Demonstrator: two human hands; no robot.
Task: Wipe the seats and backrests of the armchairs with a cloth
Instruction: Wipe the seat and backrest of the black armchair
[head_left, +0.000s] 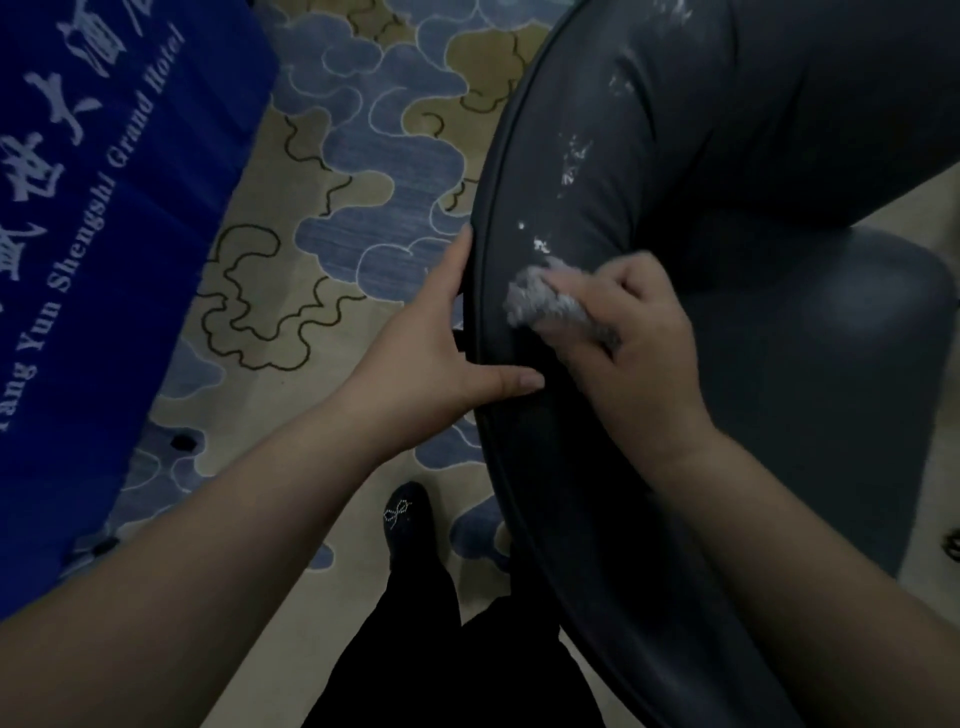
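Note:
A dark grey leather armchair fills the right side; I look down over the top of its curved backrest onto the seat cushion. White flaky marks dot the inner face of the backrest. My right hand grips a bunched grey cloth and presses it against the inside of the backrest. My left hand grips the piped top edge of the backrest, thumb on the inner side and fingers over the outer side.
A blue tablecloth with white lettering hangs at the left. Patterned blue and beige carpet lies between it and the chair. My dark trouser legs and a black shoe stand just behind the backrest.

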